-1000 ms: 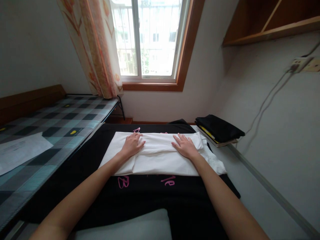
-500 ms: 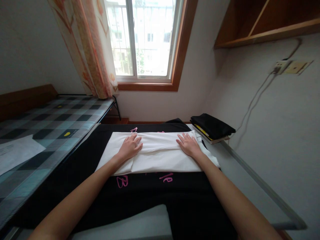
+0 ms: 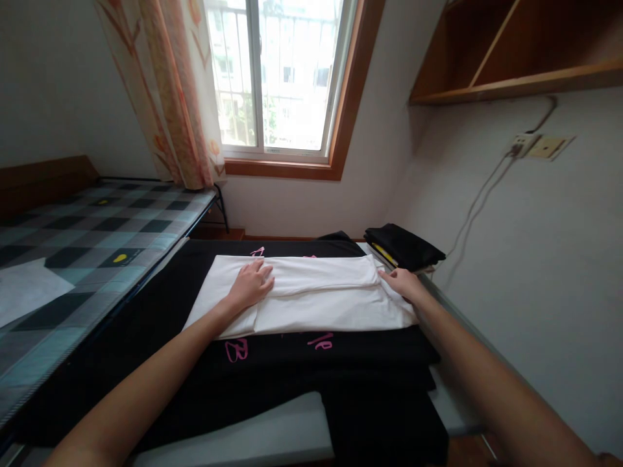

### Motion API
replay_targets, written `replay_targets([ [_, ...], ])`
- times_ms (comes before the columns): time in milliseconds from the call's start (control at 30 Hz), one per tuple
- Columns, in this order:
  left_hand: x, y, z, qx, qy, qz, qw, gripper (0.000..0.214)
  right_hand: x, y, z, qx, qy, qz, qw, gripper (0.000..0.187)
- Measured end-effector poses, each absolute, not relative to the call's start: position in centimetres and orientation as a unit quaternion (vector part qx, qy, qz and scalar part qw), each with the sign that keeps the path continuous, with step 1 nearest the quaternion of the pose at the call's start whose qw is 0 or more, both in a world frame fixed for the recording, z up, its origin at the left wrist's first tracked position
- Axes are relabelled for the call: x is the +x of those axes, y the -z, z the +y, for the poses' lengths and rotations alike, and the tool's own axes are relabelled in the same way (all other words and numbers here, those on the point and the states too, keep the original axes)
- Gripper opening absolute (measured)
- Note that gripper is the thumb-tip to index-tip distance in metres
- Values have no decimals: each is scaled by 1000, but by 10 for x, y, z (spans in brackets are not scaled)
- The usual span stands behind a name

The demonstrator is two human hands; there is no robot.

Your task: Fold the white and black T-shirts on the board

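A white garment point(image 3: 316, 295), folded into a long band, lies across a black cloth with pink lettering point(image 3: 302, 370). My left hand point(image 3: 252, 285) rests flat on the garment's left part, fingers stretched out. At the garment's right end sits my right hand point(image 3: 403, 283), its fingers curled at the edge of the fabric; whether they pinch the cloth I cannot make out.
A stack of dark folded clothes point(image 3: 403, 248) sits at the back right by the wall. To the left stands a bed with a checked cover point(image 3: 97, 233) and a white sheet of paper point(image 3: 24, 295). Behind are a window point(image 3: 272, 78), a curtain point(image 3: 165, 97) and a wooden shelf point(image 3: 511, 52).
My right hand has slid rightward along the garment from its middle-right to its right end. The left hand has stayed put. The view has shifted a little to the right.
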State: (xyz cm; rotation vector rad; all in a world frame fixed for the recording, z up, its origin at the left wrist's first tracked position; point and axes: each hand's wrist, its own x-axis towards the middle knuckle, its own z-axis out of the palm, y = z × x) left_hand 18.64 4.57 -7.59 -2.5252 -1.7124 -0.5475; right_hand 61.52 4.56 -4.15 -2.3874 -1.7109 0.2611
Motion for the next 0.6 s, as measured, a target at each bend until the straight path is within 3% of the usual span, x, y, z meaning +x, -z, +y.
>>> replay_targets([
  [133,186,75,44,-815,175,-552,19,42,611,35,53,-814,-149,-559,56,49],
  [600,186,74,44,-815,178,-551,29,39,620,36,67,-817,-295,-475,139,50],
])
